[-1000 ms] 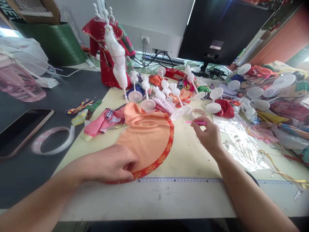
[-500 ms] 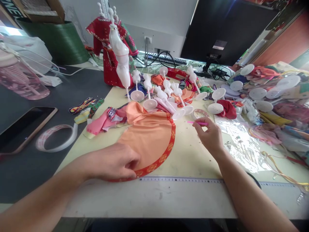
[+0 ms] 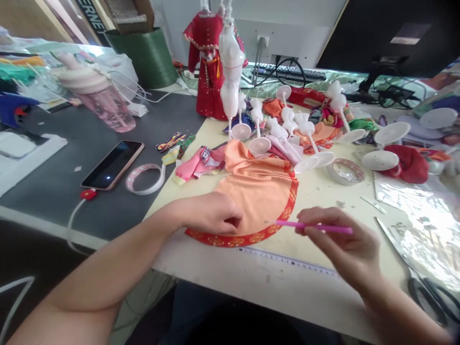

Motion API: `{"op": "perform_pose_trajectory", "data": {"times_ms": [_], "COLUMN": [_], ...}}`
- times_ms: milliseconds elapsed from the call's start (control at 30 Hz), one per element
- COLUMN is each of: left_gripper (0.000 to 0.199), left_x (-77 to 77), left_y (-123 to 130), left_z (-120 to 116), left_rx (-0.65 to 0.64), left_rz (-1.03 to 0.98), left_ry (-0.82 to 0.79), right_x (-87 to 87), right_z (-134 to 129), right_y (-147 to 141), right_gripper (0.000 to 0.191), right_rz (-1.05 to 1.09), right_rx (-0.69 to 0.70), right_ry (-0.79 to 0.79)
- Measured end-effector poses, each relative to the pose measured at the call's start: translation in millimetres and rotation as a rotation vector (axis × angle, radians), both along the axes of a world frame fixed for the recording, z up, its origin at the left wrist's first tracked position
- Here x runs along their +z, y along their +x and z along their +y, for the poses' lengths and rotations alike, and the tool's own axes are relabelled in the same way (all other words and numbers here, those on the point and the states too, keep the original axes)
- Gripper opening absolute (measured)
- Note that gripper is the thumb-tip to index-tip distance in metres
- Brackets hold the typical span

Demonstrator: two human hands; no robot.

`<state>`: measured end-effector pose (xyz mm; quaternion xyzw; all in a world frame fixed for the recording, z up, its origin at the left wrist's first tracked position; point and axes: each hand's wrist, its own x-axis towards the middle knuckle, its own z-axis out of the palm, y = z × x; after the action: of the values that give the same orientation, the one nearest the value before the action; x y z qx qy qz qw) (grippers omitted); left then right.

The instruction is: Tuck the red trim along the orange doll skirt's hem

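A: Where's the peach skirt (image 3: pixel 255 201) with the red floral hem?

B: Flat on the table (image 3: pixel 283 285), near the front edge, with a pink cloth (image 3: pixel 197 165) just beside it. A steel ruler (image 3: pixel 287 261) lies close to the hem.

A: And the left hand (image 3: pixel 215 215)?

B: Resting on the skirt just inside the hem, fingers curled together against the cloth. I can't tell whether they're actually pinching it. The forearm comes in low from the lower left.

A: The right hand (image 3: pixel 341 244)?

B: Raised just above the table, with thumb and fingers closed on one pink stick (image 3: pixel 316 226), which it holds level, its tip pointing left toward the hem, close to it but not touching.

A: What can you count?

B: Two tape rolls: one (image 3: pixel 346 171) on the table, one (image 3: pixel 145 178) on the dark desktop (image 3: pixel 46 211) beside the phone (image 3: pixel 112 165). There's one tall white dress form (image 3: pixel 230 72), one doll in a red gown (image 3: pixel 208 62) behind it, and at least five smaller white forms (image 3: pixel 257 112) on round stands among the cloth scraps. A pair of scissors (image 3: pixel 427 292) lies at the lower right, its black handles partly out of frame.
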<state>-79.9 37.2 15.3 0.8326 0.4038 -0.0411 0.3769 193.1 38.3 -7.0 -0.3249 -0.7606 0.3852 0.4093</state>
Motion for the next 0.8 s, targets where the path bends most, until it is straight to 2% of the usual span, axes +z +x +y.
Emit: {"op": "perform_pose_trajectory", "data": {"times_ms": [100, 233, 467, 800], "left_gripper": [0.013, 0.012, 0.011, 0.009], "left_x": [-2.2, -2.2, -2.0, 0.4], "left_y": [-2, -3, -3, -1], "left_z": [0, 0, 0, -1], "left_rx": [-0.008, -0.012, 0.003, -0.006], "left_rz": [0.004, 0.012, 0.024, 0.039], "left_ry": [0.035, 0.056, 0.036, 0.03], "right_x": [-5.8, -17.3, -26.0, -23.8], "right_z": [-14, -19, -17, -16], "right_y": [-14, -24, -27, -31], "right_gripper": [0.018, 0.018, 0.016, 0.014], "right_rz": [-0.068, -0.151, -0.194, -0.201], "right_rx": [0.175, 0.275, 0.261, 0.279], "right_ry": [0.012, 0.04, 0.032, 0.114]}}
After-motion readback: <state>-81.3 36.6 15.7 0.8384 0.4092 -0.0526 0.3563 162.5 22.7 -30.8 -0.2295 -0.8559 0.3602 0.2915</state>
